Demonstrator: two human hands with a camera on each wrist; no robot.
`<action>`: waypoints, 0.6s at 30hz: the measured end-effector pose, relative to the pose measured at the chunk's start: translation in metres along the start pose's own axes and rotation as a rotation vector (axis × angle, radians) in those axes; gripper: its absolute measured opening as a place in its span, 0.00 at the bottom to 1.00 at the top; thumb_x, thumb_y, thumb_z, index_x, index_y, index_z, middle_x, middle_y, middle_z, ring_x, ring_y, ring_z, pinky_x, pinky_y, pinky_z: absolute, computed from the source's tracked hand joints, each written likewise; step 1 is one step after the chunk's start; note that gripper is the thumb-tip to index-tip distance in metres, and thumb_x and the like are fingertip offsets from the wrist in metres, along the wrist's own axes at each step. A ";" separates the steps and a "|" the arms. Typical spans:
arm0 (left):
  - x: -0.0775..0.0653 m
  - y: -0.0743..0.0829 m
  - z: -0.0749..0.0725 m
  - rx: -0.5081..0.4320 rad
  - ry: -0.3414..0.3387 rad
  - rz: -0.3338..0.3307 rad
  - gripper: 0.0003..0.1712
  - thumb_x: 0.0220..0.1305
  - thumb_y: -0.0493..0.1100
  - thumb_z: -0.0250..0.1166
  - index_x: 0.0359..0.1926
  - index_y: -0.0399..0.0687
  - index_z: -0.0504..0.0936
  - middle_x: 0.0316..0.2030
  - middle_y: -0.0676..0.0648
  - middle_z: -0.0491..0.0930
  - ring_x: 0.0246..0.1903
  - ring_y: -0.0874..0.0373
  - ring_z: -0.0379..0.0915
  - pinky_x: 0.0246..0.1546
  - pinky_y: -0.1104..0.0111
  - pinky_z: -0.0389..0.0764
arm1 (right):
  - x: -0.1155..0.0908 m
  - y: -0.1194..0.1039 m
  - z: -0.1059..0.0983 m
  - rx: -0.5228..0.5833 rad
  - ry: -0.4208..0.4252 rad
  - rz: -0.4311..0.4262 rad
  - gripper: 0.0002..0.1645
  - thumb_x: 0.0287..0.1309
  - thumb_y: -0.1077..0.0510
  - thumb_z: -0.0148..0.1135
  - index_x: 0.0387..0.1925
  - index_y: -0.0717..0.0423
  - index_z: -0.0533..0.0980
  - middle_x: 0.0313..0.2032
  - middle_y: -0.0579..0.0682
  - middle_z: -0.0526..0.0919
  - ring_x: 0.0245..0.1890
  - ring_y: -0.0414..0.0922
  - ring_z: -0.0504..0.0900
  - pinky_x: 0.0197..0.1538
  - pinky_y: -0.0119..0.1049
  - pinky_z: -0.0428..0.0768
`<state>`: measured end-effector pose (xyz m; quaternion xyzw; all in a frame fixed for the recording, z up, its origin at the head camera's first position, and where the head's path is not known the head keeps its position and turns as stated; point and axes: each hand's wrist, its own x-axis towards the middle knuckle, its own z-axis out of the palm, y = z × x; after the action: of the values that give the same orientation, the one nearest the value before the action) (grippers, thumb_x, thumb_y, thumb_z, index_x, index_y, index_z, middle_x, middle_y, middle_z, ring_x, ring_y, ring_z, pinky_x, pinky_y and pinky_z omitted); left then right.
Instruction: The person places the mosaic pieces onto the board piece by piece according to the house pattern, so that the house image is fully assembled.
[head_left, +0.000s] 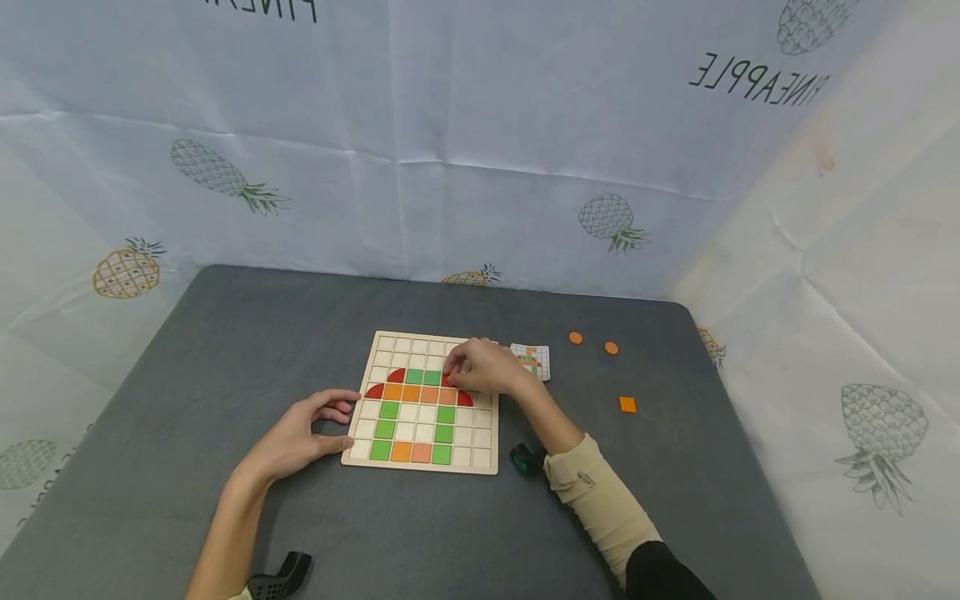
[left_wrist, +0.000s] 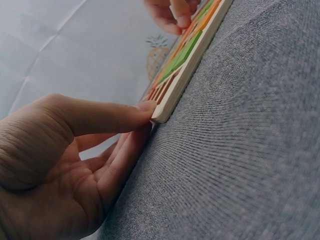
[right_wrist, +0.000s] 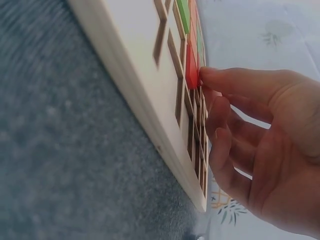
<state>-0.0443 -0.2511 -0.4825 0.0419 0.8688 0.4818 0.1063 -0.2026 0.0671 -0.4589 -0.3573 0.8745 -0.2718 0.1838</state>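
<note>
A pale wooden grid board (head_left: 457,469) lies on the table, with green, orange and red tiles set in some cells. My right hand (head_left: 486,367) is over its upper right part, thumb and fingers pinching a red quarter-round tile (head_left: 446,381), partly hidden by the fingers. Just below that hand, another red quarter-round tile (head_left: 466,398) sits in the board. At the board's lower left, my left hand (head_left: 300,435) touches the edge with its thumb and fingers. In the left wrist view, the thumb (left_wrist: 112,117) rests at the board's corner.
Right behind the right hand lies a small picture card (head_left: 543,364) with a coloured grid. Two orange discs (head_left: 575,337) and an orange square tile (head_left: 627,404) lie farther right on the grey table (head_left: 247,333). A pineapple-print curtain (head_left: 480,100) hangs behind.
</note>
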 end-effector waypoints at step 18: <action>0.000 0.001 0.000 0.010 0.003 0.001 0.40 0.60 0.36 0.81 0.71 0.35 0.76 0.56 0.39 0.81 0.53 0.51 0.79 0.47 0.71 0.80 | -0.031 0.007 -0.017 0.031 0.073 0.030 0.08 0.71 0.54 0.72 0.48 0.50 0.89 0.40 0.45 0.92 0.25 0.36 0.78 0.32 0.29 0.75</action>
<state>-0.0441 -0.2508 -0.4819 0.0420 0.8714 0.4774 0.1047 -0.1943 0.0991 -0.4457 -0.3311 0.8815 -0.2956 0.1614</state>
